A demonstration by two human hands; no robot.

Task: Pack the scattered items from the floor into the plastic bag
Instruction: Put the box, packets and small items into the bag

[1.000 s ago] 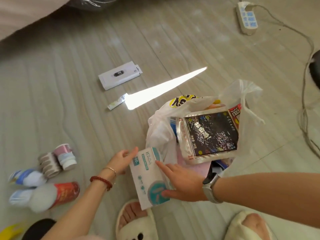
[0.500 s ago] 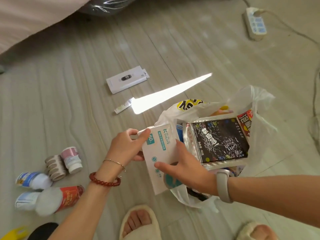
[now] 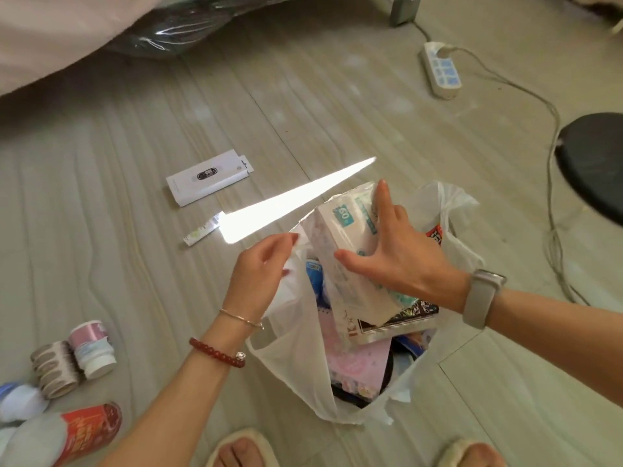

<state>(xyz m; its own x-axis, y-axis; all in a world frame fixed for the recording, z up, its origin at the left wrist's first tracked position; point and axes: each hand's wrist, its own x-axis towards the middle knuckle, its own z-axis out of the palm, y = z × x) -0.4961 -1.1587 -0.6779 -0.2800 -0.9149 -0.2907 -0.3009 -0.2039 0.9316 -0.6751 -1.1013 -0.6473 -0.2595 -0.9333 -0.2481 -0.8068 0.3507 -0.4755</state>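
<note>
Pale plank floor (image 3: 101,230), sunbeam (image 3: 296,197), perhaps bedding (image 3: 50,32)

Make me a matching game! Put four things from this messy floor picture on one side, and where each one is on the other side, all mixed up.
Things:
1. white pack marked 60
2. plastic bag
3. flat white box
4. power strip

Places:
A. far off on the floor, plugged in
B. under the right hand, going into the bag
C. alone on the floor beyond the sunbeam
D. its rim pinched by the left hand

Pairs: 1-B, 2-D, 3-C, 4-A
</note>
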